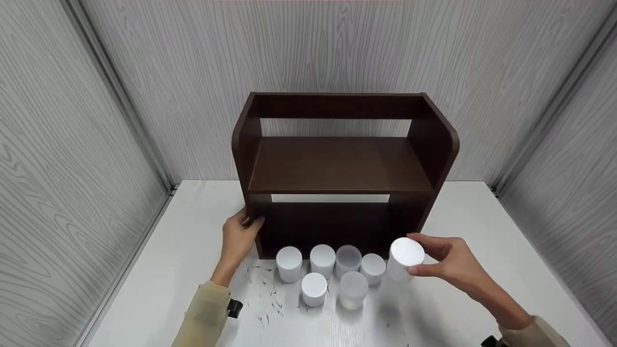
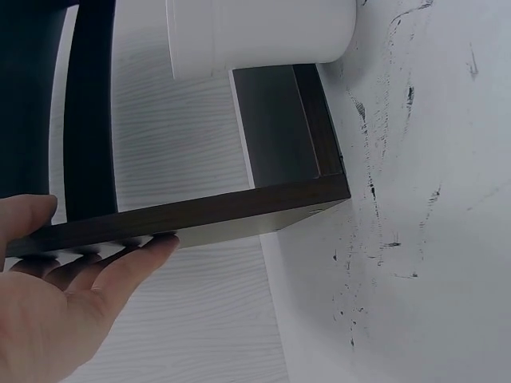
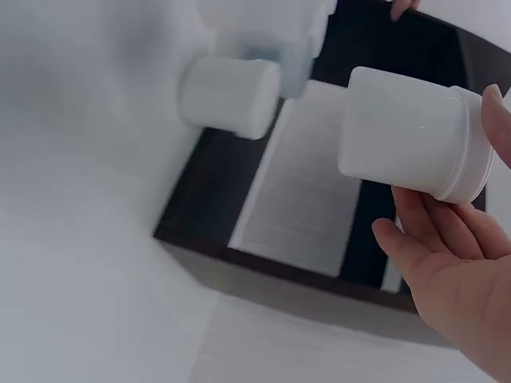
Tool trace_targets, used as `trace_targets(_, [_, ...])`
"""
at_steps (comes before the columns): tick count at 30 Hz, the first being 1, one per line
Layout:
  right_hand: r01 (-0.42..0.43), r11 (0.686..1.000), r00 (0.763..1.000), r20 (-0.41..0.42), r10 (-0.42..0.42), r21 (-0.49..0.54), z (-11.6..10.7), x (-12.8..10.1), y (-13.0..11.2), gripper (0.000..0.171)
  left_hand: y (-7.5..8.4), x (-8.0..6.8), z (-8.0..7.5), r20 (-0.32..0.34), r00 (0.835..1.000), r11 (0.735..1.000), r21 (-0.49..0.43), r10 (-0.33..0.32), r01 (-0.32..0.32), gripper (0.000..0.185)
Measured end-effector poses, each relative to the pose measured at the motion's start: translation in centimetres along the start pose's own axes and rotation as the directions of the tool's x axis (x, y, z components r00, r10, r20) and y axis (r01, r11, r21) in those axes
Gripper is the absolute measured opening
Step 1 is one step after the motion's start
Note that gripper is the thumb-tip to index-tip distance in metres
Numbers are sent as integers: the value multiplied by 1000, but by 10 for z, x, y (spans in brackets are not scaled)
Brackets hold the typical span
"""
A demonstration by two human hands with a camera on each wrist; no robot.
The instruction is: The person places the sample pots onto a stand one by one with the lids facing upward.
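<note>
A dark brown two-tier shelf (image 1: 342,164) stands on the white table. Its left side panel is gripped near the bottom by my left hand (image 1: 239,236), thumb inside and fingers outside, as the left wrist view (image 2: 231,209) also shows on that panel. My right hand (image 1: 448,260) holds a white lidded jar (image 1: 406,258) by its lid, raised above the table at the shelf's front right. In the right wrist view the jar (image 3: 407,132) is pinched between thumb and fingers. Several white and translucent jars, among them a small one (image 1: 373,268), stand before the shelf.
A white jar (image 1: 289,263) stands at the left end of the group, and another (image 1: 314,289) sits nearer the front beside a translucent jar (image 1: 353,289). Dark scuff marks (image 1: 274,303) streak the table. Grey wood-grain walls (image 1: 337,48) enclose the back and sides.
</note>
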State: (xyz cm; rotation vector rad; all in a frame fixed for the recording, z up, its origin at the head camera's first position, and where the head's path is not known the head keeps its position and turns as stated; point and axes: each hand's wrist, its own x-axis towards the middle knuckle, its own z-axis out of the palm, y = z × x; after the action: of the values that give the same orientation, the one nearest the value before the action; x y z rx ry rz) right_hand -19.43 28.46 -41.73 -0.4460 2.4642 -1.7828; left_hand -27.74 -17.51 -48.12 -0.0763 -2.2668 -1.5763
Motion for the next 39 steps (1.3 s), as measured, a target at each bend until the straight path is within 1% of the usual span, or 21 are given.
trace_targets(6, [45, 998, 999, 21, -45, 41, 7, 13, -44, 70, 0, 0, 0, -2, 1000, 1000, 2, 19, -19, 50])
trace_targets(9, [68, 997, 997, 31, -70, 44, 10, 21, -65, 68, 0, -1, 1, -7, 1000, 1000, 7, 30, -30, 49])
trace_targets(11, [71, 996, 997, 34, -73, 55, 13, 26, -78, 68, -1, -1, 2, -15, 999, 1000, 3, 30, -30, 47])
trace_targets(17, [114, 990, 992, 45, -119, 88, 22, 45, -108, 69, -1, 1, 4, -34, 999, 1000, -13, 22, -23, 46])
trace_targets(20, [118, 988, 992, 40, -122, 100, 27, 58, -119, 71, -1, 1, 4, -37, 999, 1000, -10, 21, -22, 46])
trace_targets(25, [117, 987, 993, 13, -119, 115, 33, 86, -133, 68, -3, 1, 3, -34, 999, 1000, -5, 13, -13, 46])
trace_targets(29, [119, 985, 993, 0, -120, 125, 39, 115, -145, 68, -2, 2, 1, -29, 1000, 1000, 1, 3, -3, 45])
trace_targets(34, [113, 988, 994, 2, -113, 101, 49, 157, -160, 67, 0, 3, 0, -14, 1000, 1000, 24, 10, -10, 47])
trace_targets(39, [106, 989, 994, 17, -108, 101, 63, 187, -168, 64, -1, 2, 2, -9, 1000, 1000, 25, 20, -19, 46])
